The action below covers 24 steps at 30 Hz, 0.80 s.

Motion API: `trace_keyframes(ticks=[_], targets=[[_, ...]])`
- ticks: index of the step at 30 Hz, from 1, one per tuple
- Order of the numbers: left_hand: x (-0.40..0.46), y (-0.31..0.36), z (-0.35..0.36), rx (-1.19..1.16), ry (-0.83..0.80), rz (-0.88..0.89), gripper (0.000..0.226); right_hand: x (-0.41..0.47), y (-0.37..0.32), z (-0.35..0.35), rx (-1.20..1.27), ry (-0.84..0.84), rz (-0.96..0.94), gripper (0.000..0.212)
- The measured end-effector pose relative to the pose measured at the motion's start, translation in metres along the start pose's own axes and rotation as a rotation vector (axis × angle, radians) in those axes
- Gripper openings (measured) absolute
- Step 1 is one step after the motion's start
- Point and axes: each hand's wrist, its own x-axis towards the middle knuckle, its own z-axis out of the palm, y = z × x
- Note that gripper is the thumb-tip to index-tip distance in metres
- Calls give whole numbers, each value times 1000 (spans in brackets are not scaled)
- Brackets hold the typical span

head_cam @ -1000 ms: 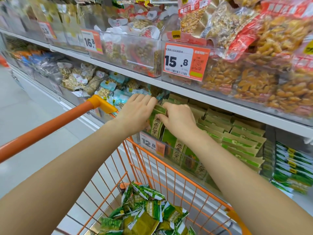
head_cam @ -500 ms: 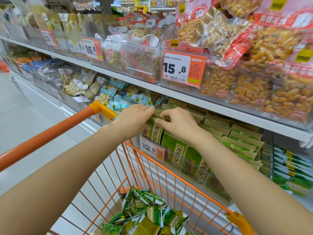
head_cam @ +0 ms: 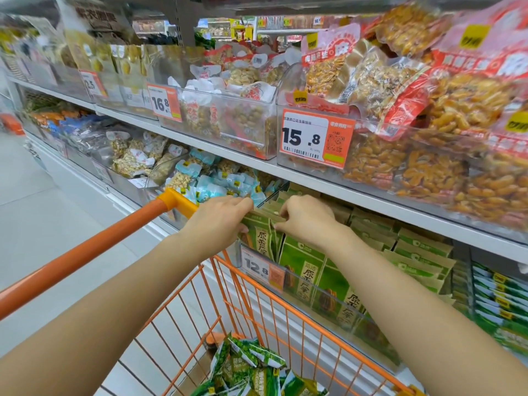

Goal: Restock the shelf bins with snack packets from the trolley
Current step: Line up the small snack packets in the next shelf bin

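The green packet (head_cam: pixel 261 238) stands upright at the left end of the clear shelf bin (head_cam: pixel 328 298), its lower half hidden behind the 12.8 price tag (head_cam: pixel 261 268), pinched along its top edge between the left hand (head_cam: pixel 218 224) and right hand (head_cam: pixel 307 220), above the orange trolley (head_cam: pixel 257 284).

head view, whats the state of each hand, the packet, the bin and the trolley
left hand: grips the green packet's top
right hand: pinches the same packet
green packet: upright, at the bin's front
bin: nearly full of green packets
trolley: green bags lie in it
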Motion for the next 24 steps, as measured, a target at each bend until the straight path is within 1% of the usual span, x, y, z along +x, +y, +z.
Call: trace_keyframes(ticks=[3, 5, 9, 11, 13, 16, 21, 24], targets=[[3, 0, 0, 16, -2, 8, 20, 1, -5, 4, 54, 75, 43, 21], [4, 1, 0, 35, -6, 20, 19, -3, -5, 6, 34, 138, 0, 16], [8, 1, 0, 71, 14, 59, 22, -15, -6, 5, -8, 307, -109, 17], [10, 1, 3, 120, 10, 69, 24, -17, -6, 4, -1, 365, -140, 17], [14, 3, 8, 154, -3, 80, 24, -15, -5, 4, -4, 346, -128, 17], [17, 9, 17, 201, -77, 84, 25, -12, -3, 5, -57, 226, -97, 21], [15, 13, 27, 247, -121, 105, 30, -16, 9, 3, 190, 44, -53, 25], [13, 20, 30, 260, -159, 142, 24, -25, 15, 2, 246, 51, -41, 26]])
